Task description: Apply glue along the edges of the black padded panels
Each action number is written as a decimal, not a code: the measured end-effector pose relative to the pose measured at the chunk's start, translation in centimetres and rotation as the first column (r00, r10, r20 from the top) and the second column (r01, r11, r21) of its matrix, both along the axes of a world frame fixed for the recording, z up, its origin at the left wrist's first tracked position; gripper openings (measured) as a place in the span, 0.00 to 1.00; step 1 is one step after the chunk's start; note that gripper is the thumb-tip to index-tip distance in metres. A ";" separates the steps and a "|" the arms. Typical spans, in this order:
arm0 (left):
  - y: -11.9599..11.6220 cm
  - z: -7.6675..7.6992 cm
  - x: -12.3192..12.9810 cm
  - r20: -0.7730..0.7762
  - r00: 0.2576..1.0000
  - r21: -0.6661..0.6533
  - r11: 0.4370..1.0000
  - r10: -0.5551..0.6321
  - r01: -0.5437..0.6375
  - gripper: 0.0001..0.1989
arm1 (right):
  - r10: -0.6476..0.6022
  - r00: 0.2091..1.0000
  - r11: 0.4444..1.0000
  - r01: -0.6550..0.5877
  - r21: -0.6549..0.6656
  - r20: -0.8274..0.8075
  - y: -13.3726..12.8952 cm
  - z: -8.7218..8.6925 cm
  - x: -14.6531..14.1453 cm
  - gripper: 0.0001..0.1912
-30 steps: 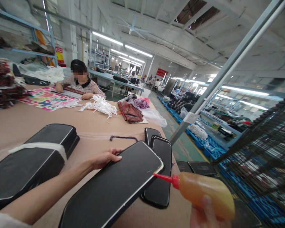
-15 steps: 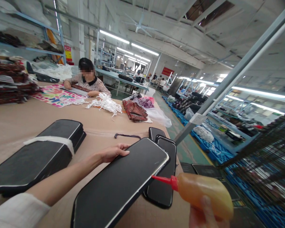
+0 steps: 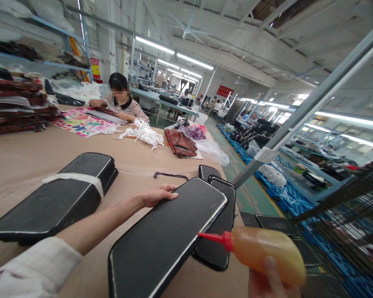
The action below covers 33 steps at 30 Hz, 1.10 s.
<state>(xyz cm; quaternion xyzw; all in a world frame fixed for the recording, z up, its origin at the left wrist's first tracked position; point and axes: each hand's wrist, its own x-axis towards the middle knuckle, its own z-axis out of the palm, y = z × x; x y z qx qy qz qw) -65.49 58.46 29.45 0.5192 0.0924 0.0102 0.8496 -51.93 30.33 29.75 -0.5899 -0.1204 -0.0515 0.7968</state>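
My left hand (image 3: 158, 196) grips the far edge of a flat black panel (image 3: 168, 231) with cut corners and a pale line along its rim; the thumb lies on top and the other fingers are mostly hidden. In my right hand (image 3: 272, 277) is a squeeze bottle (image 3: 267, 250) of amber liquid, lying nearly level. Its red nozzle (image 3: 213, 237) points left, with the tip at the panel's right edge. Wet-looking whitish streaks show on that edge near the far corner. More black panels (image 3: 216, 248) lie beneath and beyond the held one.
A stack of black panels (image 3: 52, 203) bound with a white strip lies at left on the brown table (image 3: 136, 174). Farther back are white scraps (image 3: 143, 134), reddish fabric (image 3: 180, 142) and a seated co-worker (image 3: 122, 99). A metal post (image 3: 267, 151) slants up at right.
The view has shifted slightly, so the table and panels appear farther right. The nozzle tip has slid along the panel's edge toward me, away from the far corner. Both hands keep their holds.
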 end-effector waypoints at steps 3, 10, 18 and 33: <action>0.0 -0.1 0.2 -0.017 1.000 0.005 1.000 0.000 0.000 0.22 | -0.007 1.000 1.000 0.008 -0.024 0.026 -0.4 -1.0 0.5 0.31; 0.1 -0.4 0.7 -0.048 0.999 -0.025 1.000 0.016 -0.017 0.18 | -0.063 0.977 0.960 0.116 -0.257 0.204 -2.9 -5.3 4.2 0.23; 0.4 -1.1 1.2 -0.087 0.995 -0.040 0.998 0.047 -0.051 0.14 | -0.068 0.979 0.957 0.119 -0.264 0.192 -3.8 -6.9 5.5 0.19; 0.9 -1.4 2.2 -0.125 0.991 -0.082 0.995 0.053 -0.063 0.14 | -0.147 0.948 0.940 0.223 -0.259 0.282 -1.3 -2.5 -0.1 0.17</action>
